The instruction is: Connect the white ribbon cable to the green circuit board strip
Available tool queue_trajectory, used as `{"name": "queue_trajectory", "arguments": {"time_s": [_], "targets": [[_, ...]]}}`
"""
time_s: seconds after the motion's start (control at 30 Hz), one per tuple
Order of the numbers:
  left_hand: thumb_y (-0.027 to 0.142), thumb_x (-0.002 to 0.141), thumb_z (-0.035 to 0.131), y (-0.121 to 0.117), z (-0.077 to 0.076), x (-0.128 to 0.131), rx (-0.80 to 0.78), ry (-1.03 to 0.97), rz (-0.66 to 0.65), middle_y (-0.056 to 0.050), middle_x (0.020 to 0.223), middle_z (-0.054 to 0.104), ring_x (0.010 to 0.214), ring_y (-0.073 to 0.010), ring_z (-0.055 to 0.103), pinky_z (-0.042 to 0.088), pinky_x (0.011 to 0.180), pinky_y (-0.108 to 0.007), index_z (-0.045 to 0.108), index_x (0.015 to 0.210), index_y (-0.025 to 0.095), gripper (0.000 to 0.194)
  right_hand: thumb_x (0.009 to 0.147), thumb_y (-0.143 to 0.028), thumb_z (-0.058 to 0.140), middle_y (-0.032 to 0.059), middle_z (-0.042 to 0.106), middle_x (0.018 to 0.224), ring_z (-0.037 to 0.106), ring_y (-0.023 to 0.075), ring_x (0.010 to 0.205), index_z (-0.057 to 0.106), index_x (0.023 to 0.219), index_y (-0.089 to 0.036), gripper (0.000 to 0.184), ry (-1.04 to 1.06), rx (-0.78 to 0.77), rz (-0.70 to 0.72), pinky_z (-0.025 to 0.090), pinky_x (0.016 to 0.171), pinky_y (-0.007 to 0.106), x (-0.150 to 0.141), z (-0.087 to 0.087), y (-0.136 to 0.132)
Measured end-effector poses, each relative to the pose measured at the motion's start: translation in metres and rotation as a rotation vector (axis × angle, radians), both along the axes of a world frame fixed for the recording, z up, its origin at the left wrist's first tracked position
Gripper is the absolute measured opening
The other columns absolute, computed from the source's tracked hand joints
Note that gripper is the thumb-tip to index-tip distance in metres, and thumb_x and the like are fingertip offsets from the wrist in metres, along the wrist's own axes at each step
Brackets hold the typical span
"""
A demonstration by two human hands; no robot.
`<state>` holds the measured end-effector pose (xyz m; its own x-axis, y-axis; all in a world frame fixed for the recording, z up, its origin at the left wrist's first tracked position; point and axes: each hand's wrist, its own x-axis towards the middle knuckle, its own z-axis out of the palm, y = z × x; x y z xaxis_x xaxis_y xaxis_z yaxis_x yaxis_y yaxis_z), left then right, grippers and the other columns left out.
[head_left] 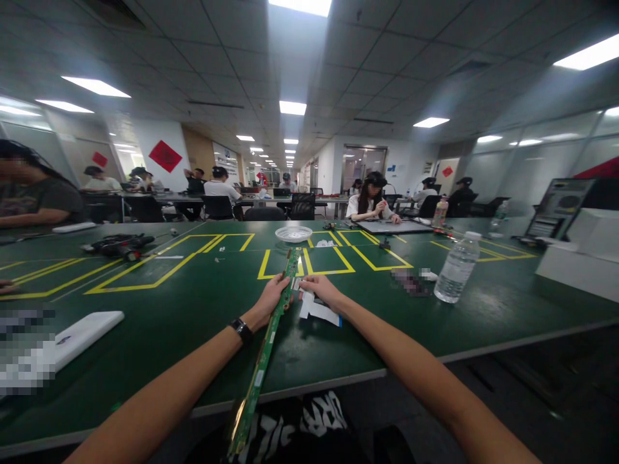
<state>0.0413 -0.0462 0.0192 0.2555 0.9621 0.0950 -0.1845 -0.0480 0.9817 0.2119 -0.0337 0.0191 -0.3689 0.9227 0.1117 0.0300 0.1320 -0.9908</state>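
A wide green table (pixel 203 309) spreads out ahead, marked with yellow tape boxes (pixel 333 261). Off to the right stands a clear water bottle (pixel 456 267), well apart from the hands, with a small blurred item lying just beside it. Farther back, near the middle, sits a shallow clear dish (pixel 293 233). To the left lies a dark tool with red cable (pixel 119 244), and nearer the front edge a flat white box (pixel 83 336). On the far right a white carton (pixel 580 258) rests on the table. Other people sit at benches beyond, one straight across with hands on a grey tray (pixel 394 226).

Nothing blocks the middle ground: the space between the hands and the dish is bare mat.

Now the strip: a long, narrow green circuit board (pixel 268 345) runs from beyond the table's near edge up towards the tape boxes, tilted on its edge. The left hand (pixel 273 296), a black watch on its wrist, is wrapped around the board's upper part, fingers closed on it. The right hand (pixel 320 288) sits just beside, fingertips pinching a white paper strip (pixel 316 309) close to the board; whether it touches the board itself I cannot tell.
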Motion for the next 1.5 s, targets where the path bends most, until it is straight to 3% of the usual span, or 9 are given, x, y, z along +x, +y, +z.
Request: {"name": "queue_trajectory", "arguments": {"time_s": [0.53,0.93,1.23,1.5], "targets": [[0.046,0.082,0.058,-0.005,0.001,0.001,0.056,0.052,-0.036,0.006,0.053,0.054,0.036,-0.008,0.049,0.037,0.033,-0.014,0.048,0.103,0.019,0.036,0.074,-0.044,0.068,0.0015,0.066,0.063,0.052,0.0092,0.051,0.061,0.075,-0.013,0.032,-0.036,0.022,0.016,0.037,0.052,0.021,0.001,0.003,-0.003],[0.045,0.086,0.051,-0.005,-0.007,-0.001,0.155,0.128,-0.048,0.006,0.062,0.057,0.04,-0.0064,0.05,0.038,0.037,-0.015,0.046,0.107,0.02,0.033,0.08,-0.042,0.06,-0.0002,0.064,0.06,0.045,0.0071,0.046,0.057,0.069,-0.014,0.03,-0.17,0.122,0.087,0.03,0.047,0.019,0.005,-0.002,0.004],[0.054,0.088,0.046,-0.009,-0.013,-0.004,0.135,0.244,-0.124,0.006,0.062,0.054,0.042,-0.0073,0.049,0.037,0.038,-0.014,0.039,0.111,0.022,0.04,0.081,-0.049,0.059,0.0009,0.064,0.063,0.05,0.0081,0.051,0.06,0.071,-0.013,0.037,-0.266,0.157,0.133,0.033,0.048,0.019,0.009,-0.001,-0.001],[0.051,0.088,0.046,-0.007,-0.012,-0.002,0.107,0.184,-0.152,0.006,0.061,0.053,0.043,-0.0078,0.048,0.038,0.04,-0.015,0.038,0.116,0.022,0.042,0.08,-0.05,0.06,0.0012,0.064,0.061,0.049,0.0079,0.048,0.061,0.067,-0.013,0.039,-0.257,0.145,0.113,0.034,0.046,0.018,0.005,-0.001,0.001]]}}
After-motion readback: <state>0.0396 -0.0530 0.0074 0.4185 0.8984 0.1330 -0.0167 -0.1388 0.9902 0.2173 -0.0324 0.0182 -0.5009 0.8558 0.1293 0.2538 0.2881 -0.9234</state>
